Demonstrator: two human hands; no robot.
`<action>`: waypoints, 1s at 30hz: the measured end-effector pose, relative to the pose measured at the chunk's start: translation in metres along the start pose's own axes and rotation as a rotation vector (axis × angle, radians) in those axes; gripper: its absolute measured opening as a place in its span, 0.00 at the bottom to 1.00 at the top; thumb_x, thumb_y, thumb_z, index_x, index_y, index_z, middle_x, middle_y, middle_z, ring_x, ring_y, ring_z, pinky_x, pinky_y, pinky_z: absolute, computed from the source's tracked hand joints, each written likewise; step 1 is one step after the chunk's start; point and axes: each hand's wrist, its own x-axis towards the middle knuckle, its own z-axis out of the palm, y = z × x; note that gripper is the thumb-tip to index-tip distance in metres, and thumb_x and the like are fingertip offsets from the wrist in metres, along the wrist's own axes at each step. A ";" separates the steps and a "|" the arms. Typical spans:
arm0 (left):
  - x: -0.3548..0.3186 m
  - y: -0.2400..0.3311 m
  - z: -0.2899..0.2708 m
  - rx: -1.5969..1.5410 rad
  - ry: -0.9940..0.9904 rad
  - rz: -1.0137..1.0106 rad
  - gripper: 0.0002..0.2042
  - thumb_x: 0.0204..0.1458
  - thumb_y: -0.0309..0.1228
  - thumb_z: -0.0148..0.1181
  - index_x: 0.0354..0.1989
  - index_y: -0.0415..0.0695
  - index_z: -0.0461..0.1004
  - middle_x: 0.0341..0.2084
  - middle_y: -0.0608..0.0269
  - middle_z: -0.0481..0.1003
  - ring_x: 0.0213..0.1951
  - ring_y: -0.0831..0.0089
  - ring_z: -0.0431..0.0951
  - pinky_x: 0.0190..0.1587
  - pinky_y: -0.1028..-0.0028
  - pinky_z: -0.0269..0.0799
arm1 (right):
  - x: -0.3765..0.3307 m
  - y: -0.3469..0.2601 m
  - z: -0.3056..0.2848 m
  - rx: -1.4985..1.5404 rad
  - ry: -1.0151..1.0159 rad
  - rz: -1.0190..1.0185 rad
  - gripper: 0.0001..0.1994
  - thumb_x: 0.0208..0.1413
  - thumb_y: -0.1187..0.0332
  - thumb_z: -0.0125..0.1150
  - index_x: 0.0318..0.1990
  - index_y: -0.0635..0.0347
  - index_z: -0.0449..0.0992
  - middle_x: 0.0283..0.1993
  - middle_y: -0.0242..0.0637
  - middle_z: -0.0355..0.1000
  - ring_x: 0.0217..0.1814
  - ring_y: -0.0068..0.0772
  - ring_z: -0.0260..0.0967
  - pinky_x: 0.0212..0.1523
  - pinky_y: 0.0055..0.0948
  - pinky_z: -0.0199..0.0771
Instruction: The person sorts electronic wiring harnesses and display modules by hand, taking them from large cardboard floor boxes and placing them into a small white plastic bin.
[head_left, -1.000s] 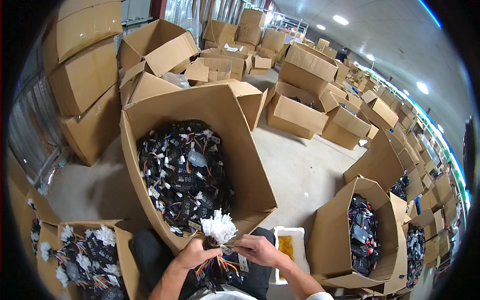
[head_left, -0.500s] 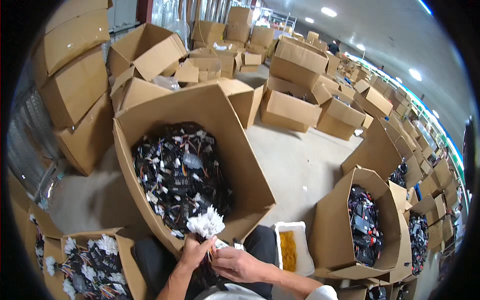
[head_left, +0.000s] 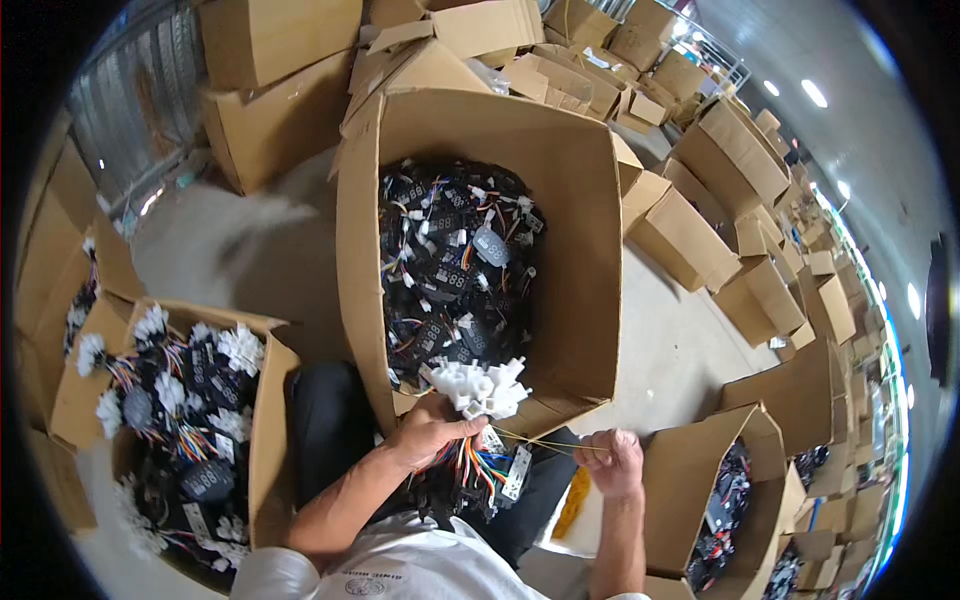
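Note:
My left hand [head_left: 430,437] is closed around a bundle of wire connectors [head_left: 480,388], their white plugs gathered in a cluster on top. Coloured wires [head_left: 480,465] fan out below the grip toward dark modules and a white label over my lap. A thin yellow rubber band [head_left: 535,440] stretches sideways from the bundle. Its other end is pinched in my right hand [head_left: 614,460], off to the right. Just beyond the bundle stands a large cardboard box [head_left: 580,250] holding loose black display modules [head_left: 445,255] with wires and white plugs.
At my left, a smaller carton [head_left: 275,400] holds bundled modules [head_left: 190,385] with white plugs. A white tray [head_left: 588,535] with a yellow pile [head_left: 572,505] sits low right, partly hidden by my right arm. Another carton [head_left: 672,490] of black devices stands farther right. Stacked boxes [head_left: 280,120] line the back left.
My right hand has drawn away to the right from the bundle, with the rubber band now stretched between them. The view has turned, shifting the boxes across the picture.

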 end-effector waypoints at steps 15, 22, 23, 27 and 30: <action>-0.018 -0.017 0.001 0.452 0.030 0.336 0.10 0.54 0.23 0.65 0.45 0.40 0.78 0.42 0.60 0.79 0.42 0.69 0.80 0.48 0.67 0.76 | 0.035 0.044 0.076 0.748 -0.019 0.188 0.51 0.56 0.28 0.48 0.73 0.64 0.51 0.38 0.42 0.75 0.29 0.30 0.73 0.35 0.34 0.82; -0.011 -0.014 0.006 1.039 -0.067 0.664 0.14 0.43 0.23 0.63 0.40 0.44 0.73 0.37 0.60 0.74 0.39 0.58 0.76 0.42 0.62 0.68 | 0.044 -0.016 0.045 0.118 -0.274 0.301 0.64 0.45 0.18 0.43 0.75 0.68 0.40 0.31 0.49 0.78 0.23 0.39 0.77 0.34 0.37 0.82; -0.010 -0.013 0.009 1.145 -0.056 0.685 0.14 0.43 0.23 0.63 0.41 0.45 0.73 0.37 0.61 0.74 0.40 0.59 0.76 0.44 0.62 0.68 | 0.043 -0.026 0.047 -0.021 -0.324 0.327 0.65 0.44 0.19 0.46 0.75 0.68 0.38 0.32 0.51 0.78 0.27 0.42 0.79 0.37 0.39 0.83; -0.012 -0.023 0.013 1.396 -0.092 0.618 0.16 0.43 0.25 0.63 0.43 0.46 0.73 0.36 0.62 0.73 0.41 0.61 0.77 0.45 0.63 0.67 | 0.031 -0.051 0.078 -0.378 -0.502 0.483 0.61 0.48 0.37 0.68 0.76 0.63 0.37 0.40 0.49 0.79 0.40 0.40 0.80 0.44 0.38 0.80; 0.003 -0.024 0.021 1.522 -0.081 0.544 0.15 0.44 0.27 0.64 0.43 0.45 0.74 0.34 0.60 0.75 0.39 0.60 0.79 0.44 0.62 0.67 | 0.031 -0.061 0.115 -1.024 -0.778 0.344 0.50 0.56 0.47 0.68 0.74 0.67 0.44 0.32 0.41 0.80 0.32 0.43 0.78 0.36 0.34 0.77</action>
